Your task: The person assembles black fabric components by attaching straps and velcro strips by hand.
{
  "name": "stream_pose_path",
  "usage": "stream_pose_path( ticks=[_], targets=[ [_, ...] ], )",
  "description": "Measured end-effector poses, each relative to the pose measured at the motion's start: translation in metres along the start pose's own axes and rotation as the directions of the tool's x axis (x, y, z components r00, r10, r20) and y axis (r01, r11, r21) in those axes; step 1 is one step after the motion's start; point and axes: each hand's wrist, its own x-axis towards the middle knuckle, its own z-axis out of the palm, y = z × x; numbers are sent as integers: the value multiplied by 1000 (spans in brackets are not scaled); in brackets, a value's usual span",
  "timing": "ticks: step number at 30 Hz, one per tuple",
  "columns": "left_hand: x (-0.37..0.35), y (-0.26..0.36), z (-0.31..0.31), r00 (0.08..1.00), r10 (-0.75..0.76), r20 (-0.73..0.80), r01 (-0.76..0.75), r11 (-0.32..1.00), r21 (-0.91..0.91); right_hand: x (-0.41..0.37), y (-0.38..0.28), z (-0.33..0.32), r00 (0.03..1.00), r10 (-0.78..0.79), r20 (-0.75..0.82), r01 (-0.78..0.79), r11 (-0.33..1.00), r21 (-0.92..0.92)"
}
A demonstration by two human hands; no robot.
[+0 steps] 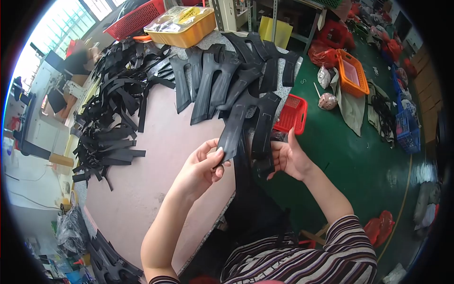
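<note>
A black Y-shaped molded strap piece (pixel 231 135) is held up over the table's right edge, its two legs pointing toward me. My left hand (pixel 204 163) pinches the end of its left leg between thumb and fingers. Beside the right leg is my right hand (pixel 291 158), thumb raised and apart, fingertips at the leg's lower edge and partly hidden behind it. More black Y-shaped pieces (pixel 203 90) lie overlapping just beyond, at the back of the table. Dark material hangs below the held piece, in front of my body.
The table (pixel 156 156) has a pale pink top. Black straps (pixel 113 104) pile along its left side. A yellow tub (pixel 182 28) and red basket (pixel 137 19) stand at the back. Right of the table are a red basket (pixel 293 113) and an orange crate (pixel 352 73).
</note>
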Motion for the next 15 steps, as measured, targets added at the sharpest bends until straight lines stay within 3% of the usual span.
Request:
stream_pose_path(
  ticks=[1, 4, 6, 7, 8, 10, 12, 14, 15],
  targets=[
    [-5, -1, -4, 997, -3, 74, 4, 1000, -23, 1, 0, 0, 1000, -9, -1, 9, 1000, 17],
    [-26, -15, 8, 991, -134, -9, 126, 905, 406, 4, 9, -14, 995, -94, 38, 92, 994, 55],
    [-32, -38, 12, 977, -213, 18, 162, 794, 586, 8, 4, 7, 973, -61, -222, 50, 997, -54],
    [-34, -33, 17, 991, -132, 3, 73, 567, 821, 10, 2, 16, 937, -51, -346, 15, 994, -106],
    [-34, -28, 21, 999, -49, 20, -7, 269, 963, 10, 3, 17, 941, -56, -333, 29, 996, -87],
    [-18, -3, 13, 967, 250, 48, 3, -197, 980, 8, 5, 17, 948, -67, -311, 55, 997, -47],
    [21, 29, -6, 816, 570, -94, 54, 87, 995, 5, 1, 22, 966, -60, -251, 46, 997, -59],
    [75, 39, -52, 734, 674, -82, -33, 156, 987, 2, -2, 25, 980, -31, -199, 17, 997, -74],
    [95, 37, -57, 775, 625, -92, -28, 179, 983, 2, -1, 25, 981, -38, -192, 24, 997, -77]
  ],
)
